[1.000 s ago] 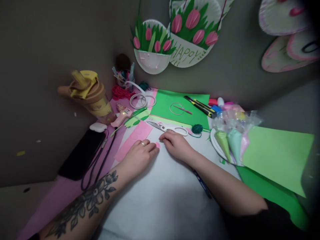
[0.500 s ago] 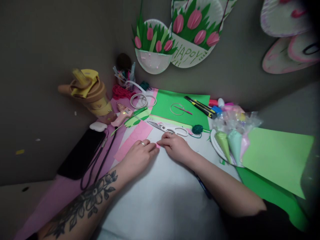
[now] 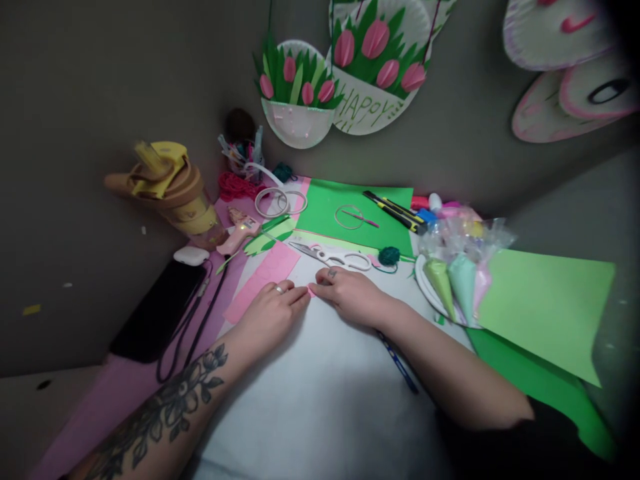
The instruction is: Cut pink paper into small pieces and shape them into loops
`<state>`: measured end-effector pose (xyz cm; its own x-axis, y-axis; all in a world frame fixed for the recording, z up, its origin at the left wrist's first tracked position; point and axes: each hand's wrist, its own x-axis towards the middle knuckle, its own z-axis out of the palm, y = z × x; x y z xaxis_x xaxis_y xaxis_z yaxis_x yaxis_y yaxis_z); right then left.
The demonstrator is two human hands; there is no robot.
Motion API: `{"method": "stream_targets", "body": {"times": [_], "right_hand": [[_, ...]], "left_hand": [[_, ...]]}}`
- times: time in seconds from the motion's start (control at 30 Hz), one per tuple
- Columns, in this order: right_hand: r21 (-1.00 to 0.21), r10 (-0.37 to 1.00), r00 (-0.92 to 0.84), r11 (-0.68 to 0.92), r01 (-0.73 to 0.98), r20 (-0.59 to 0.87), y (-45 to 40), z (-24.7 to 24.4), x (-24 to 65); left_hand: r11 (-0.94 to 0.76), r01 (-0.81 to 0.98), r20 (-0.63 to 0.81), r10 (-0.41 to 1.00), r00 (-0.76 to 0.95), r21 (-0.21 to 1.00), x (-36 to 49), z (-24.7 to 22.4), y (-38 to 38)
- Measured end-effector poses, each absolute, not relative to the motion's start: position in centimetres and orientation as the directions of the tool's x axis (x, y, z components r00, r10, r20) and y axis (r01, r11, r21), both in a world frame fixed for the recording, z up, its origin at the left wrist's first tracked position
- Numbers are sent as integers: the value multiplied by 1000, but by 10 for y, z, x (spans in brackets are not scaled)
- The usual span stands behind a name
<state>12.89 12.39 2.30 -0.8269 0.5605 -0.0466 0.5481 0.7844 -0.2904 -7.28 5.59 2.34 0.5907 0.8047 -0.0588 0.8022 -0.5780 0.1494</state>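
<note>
Between my fingertips is a small piece of pink paper (image 3: 311, 291), mostly covered by the fingers. My left hand (image 3: 277, 308), with a ring on one finger, is closed on its left side. From the right, my right hand (image 3: 349, 295) pinches the same piece with thumb and forefinger. Beside my left hand lies a pink paper strip (image 3: 263, 280). White-handled scissors (image 3: 345, 259) rest just beyond my right hand. A dark blue pen-like stick (image 3: 399, 363) lies partly under my right forearm.
A pink glue gun (image 3: 239, 235), a phone (image 3: 157, 310) and a yellow-lidded tumbler (image 3: 187, 200) stand or lie at left. Green paper (image 3: 325, 207) with box cutters (image 3: 395, 212) is at the back. Piping bags (image 3: 463, 283) sit on a paper plate at right, near light green paper (image 3: 550, 307).
The view has shifted slightly, so everything sits a little further left. My fingertips have drawn closer together over the pink paper, and more of the blue stick shows.
</note>
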Motion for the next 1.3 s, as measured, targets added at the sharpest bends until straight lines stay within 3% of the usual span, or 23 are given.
{"method": "stream_targets", "body": {"times": [0.27,0.53,0.73,1.0,1.2,1.3], "right_hand": [[-331,585,-807,747,577,-86,123,28,127],[-295,582,-806,755,585,-109,122,31,126],[-351,592,-803,738,577,-74,123,28,126],[-310,560,-827,777,548,-58,122,25,129],[-460,697,-717,644,611,23,127,20,131],[-483,696,-718,635,604,17,128,23,134]], "left_hand": [[-584,800,-38,804,593,134,-73,22,55],[-593,797,-55,797,601,115,-72,24,55],[-594,798,-61,797,601,99,-72,23,56],[-589,800,-54,801,597,112,-71,23,54],[-588,801,-38,803,595,109,-72,21,53],[-586,804,-43,805,592,105,-71,21,53]]}}
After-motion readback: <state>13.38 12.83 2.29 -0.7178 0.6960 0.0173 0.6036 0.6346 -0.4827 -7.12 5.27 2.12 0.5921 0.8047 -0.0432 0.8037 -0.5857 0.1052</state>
